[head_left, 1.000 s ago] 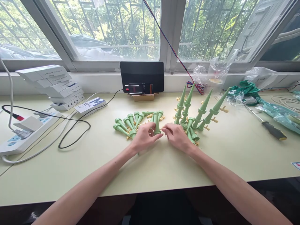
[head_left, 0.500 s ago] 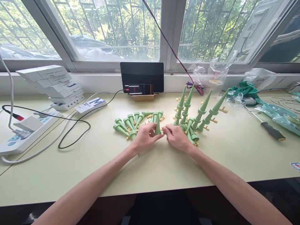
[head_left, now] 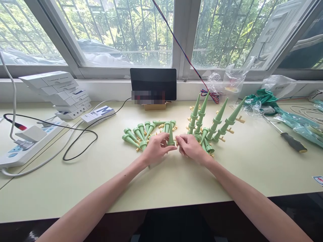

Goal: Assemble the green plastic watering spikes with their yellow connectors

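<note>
A green plastic plant watering spike (head_left: 171, 136) stands point up between the thumb and fingers of my left hand (head_left: 156, 146), which is closed around its base. My right hand (head_left: 189, 145) pinches at a small yellow valve (head_left: 176, 142) on the right side of that spike; the fingertips hide most of it. Left of and behind my left hand lies a fan of loose green spikes (head_left: 130, 133) with yellow valves among them. Beyond my right hand, several spikes are stacked into tall upright or leaning columns (head_left: 218, 119), yellow valves sticking out sideways. A few more spikes (head_left: 208, 146) lie beside my right wrist.
At the back, a black tablet (head_left: 153, 79) leans by the window. White boxes (head_left: 60, 89) are piled at the left, near a power strip (head_left: 32, 143) and loose cables. To the right lie a screwdriver (head_left: 294, 142) and green items in plastic bags (head_left: 297, 121).
Very little differs. My right hand has shifted slightly to the right at the valve, while my left hand keeps its hold on the spike.
</note>
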The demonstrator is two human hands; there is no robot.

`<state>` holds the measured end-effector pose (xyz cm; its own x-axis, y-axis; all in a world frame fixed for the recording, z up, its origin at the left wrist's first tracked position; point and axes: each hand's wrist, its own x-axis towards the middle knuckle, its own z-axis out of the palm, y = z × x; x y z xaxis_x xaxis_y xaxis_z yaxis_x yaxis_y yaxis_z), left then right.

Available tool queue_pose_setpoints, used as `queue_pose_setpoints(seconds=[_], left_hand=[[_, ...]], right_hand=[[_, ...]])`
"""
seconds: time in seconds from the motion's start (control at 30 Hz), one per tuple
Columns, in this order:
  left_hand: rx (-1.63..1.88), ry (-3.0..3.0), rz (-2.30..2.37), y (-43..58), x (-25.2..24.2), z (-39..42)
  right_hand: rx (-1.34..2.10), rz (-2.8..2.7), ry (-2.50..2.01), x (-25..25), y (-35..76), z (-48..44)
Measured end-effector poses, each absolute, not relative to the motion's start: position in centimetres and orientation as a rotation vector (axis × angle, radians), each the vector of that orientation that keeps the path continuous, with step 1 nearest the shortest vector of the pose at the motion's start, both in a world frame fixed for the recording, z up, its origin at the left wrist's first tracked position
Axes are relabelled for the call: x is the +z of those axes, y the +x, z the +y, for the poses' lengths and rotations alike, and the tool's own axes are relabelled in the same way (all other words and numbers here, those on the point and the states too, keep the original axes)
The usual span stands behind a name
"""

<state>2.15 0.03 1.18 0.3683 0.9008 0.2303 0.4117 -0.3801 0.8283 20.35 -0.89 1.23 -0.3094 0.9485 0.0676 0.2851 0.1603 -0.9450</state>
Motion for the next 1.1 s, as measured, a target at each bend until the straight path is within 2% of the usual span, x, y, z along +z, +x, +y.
queue_pose_setpoints(seconds=[0.23,0.53,1.1], left_hand=[[0.829,1.698,1.127,2.1,1.9,0.0],[0.859,1.519,1.090,2.1,2.2,0.2],[0.882,1.786,1.184,2.4,0.9,-0.3]], right_hand=[[0.925,-1.736,-1.150,1.3,20.6,-0.9],[0.901,-1.741,-1.084,1.2,20.7,-0.9],[0.707,-1.886,-1.178,0.9,20.9,-0.8]])
